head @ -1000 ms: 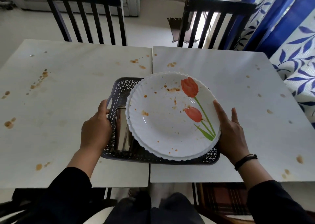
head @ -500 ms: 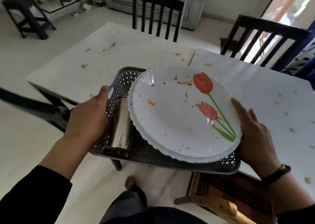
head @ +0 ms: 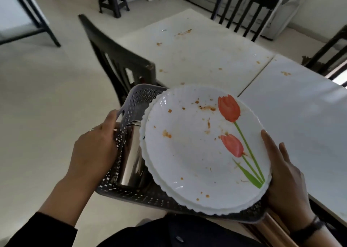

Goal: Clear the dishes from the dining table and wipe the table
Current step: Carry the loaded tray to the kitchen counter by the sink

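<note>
**A:** ok so what are the hands doing?

**B:** They're well apart, one at each end of a grey plastic basket. The left hand is wrapped round the basket's left wall, fingers curled over the rim. The right hand is clamped on the right end with its thumb up against the plate rim. I can't see the fingers underneath.

**A:** and the dishes?

**B:** All in the basket, between the two hands. A stack of white plates with scalloped edges takes up most of it, tilted and overhanging on the right-hand side. The top one has red tulips on it and orange food smears. A steel tumbler lies on its side just beside the left hand, tucked partly under the plates.

**A:** table?

**B:** The dining table is beyond the hands, more toward the right one, and dotted with orange stains. The basket isn't resting on it. A dark wooden chair stands beyond the left hand.
</note>
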Demonstrator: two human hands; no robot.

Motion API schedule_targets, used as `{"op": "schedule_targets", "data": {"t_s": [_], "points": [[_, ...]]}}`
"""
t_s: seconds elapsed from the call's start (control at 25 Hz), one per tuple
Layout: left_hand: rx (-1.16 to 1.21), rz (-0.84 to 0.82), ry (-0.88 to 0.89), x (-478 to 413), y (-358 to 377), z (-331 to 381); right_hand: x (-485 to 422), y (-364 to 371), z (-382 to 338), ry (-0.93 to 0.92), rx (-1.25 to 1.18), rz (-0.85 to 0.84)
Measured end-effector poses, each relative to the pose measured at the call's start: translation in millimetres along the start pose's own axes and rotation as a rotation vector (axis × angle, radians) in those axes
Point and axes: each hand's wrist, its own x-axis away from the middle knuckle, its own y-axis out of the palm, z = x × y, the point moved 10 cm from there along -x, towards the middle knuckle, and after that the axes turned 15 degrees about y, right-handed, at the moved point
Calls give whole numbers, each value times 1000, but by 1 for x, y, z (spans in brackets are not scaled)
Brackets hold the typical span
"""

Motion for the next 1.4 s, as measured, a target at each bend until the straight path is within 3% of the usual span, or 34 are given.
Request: {"op": "schedule_targets", "data": {"t_s": [0.24,0.64,0.96,1.16,1.4], "points": [[7,96,-245,119,-22,-72,48,45,-65,-157,-73,-97],[-55,271,-682,256,-63,-186,64,137,-230,-640,-47,-125],[-148,341,-1010,289,-84,-287,28,257,-405,-943,-97,-370],[-247,342,-1106,281,-105,-352,8,322,-534,-1143,-51,-438],[-288,444,-1274,299,-144,-484,19,431,-700,-1220,-20,-589]]}}
